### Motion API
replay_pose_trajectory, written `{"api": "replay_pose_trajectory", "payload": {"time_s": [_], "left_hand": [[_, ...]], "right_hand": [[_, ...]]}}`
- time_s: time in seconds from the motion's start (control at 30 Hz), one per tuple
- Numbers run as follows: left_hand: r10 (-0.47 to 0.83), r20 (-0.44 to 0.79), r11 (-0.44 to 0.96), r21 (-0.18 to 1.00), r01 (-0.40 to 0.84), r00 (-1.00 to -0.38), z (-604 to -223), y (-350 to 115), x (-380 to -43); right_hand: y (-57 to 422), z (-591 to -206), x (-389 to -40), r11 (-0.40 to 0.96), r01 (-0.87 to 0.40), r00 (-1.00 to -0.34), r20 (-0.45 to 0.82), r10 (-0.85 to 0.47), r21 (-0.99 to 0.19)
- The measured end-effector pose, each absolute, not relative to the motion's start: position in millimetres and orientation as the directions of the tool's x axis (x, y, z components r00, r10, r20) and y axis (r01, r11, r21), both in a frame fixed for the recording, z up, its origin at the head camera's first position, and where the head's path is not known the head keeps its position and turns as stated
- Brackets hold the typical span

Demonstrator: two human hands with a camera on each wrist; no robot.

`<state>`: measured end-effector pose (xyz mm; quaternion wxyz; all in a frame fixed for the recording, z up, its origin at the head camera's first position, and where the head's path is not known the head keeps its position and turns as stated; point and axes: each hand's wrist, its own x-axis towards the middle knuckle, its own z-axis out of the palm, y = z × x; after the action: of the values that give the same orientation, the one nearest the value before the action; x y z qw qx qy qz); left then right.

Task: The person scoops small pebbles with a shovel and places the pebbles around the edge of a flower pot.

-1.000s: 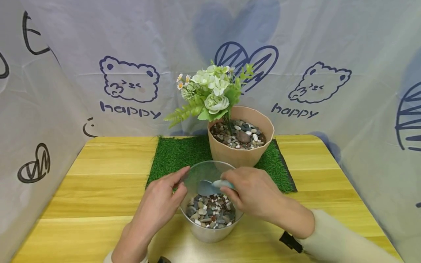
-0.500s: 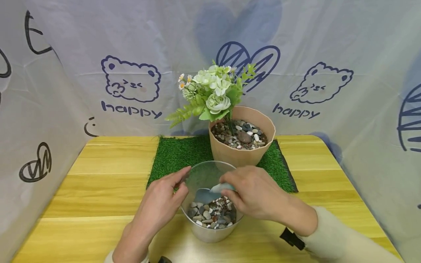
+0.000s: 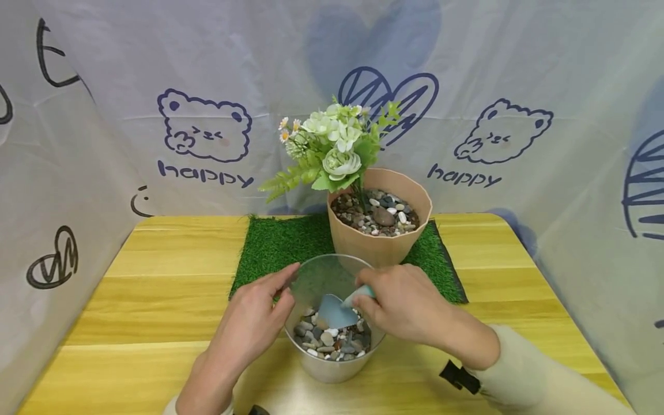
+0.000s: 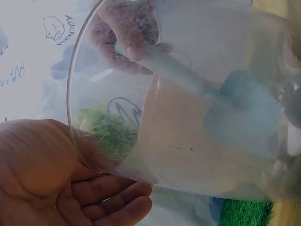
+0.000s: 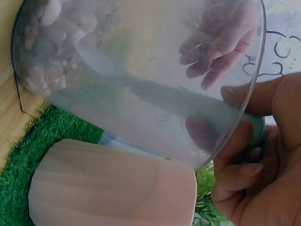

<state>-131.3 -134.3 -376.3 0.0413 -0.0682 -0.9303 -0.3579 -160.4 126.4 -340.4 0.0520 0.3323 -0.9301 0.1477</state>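
Note:
A clear plastic bucket (image 3: 332, 369) stands upright on the table, with mixed pebbles (image 3: 324, 344) in its bottom. My right hand (image 3: 410, 297) grips the pale blue-green handle of a small trowel (image 3: 336, 314), reaching over the right rim. The trowel's blade points down against the pebbles, partly blurred through the wall in the right wrist view. At the bucket's left rim is my left hand (image 3: 256, 311), index finger and thumb touching the rim. Its other fingers (image 4: 115, 197) lie extended along the outside in the left wrist view.
Behind the bucket, a peach flowerpot (image 3: 376, 248) with pebbles and artificial flowers (image 3: 339, 144) stands on a green turf mat (image 3: 285, 242). The wooden table (image 3: 155, 288) extends to both sides. A printed curtain (image 3: 290, 52) hangs around it.
The trowel has gone down from above the pebbles to the pebble layer, its blade turning to the right and tilting downward. My left hand stays at the rim.

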Motion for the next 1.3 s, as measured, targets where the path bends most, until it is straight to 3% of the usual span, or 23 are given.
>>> {"api": "replay_pose_trajectory", "payload": {"time_s": [0.23,0.5,0.7,1.0,1.3], "left_hand": [[0.199,0.188,0.757,0.594,0.273,-0.962,-380,-141,-131],[0.345,0.423,0.760,0.398,0.514,-0.838,-388,-149,-136],[0.343,0.475,0.760,0.367,0.537,-0.810,-389,-149,-137],[0.266,0.397,0.791,0.431,0.434,-0.879,-386,-144,-134],[0.290,0.421,0.787,0.407,0.465,-0.859,-386,-142,-134]], "right_hand": [[121,-335,-158,0.794,-0.510,-0.856,0.103,-0.507,-0.331],[121,-331,-155,0.790,-0.467,-0.873,0.064,-0.484,-0.397],[120,-330,-156,0.806,-0.405,-0.902,0.045,-0.429,-0.432],[116,-331,-157,0.811,-0.377,-0.913,0.030,-0.408,-0.448],[116,-332,-155,0.791,-0.379,-0.898,-0.015,-0.440,-0.480]]}}
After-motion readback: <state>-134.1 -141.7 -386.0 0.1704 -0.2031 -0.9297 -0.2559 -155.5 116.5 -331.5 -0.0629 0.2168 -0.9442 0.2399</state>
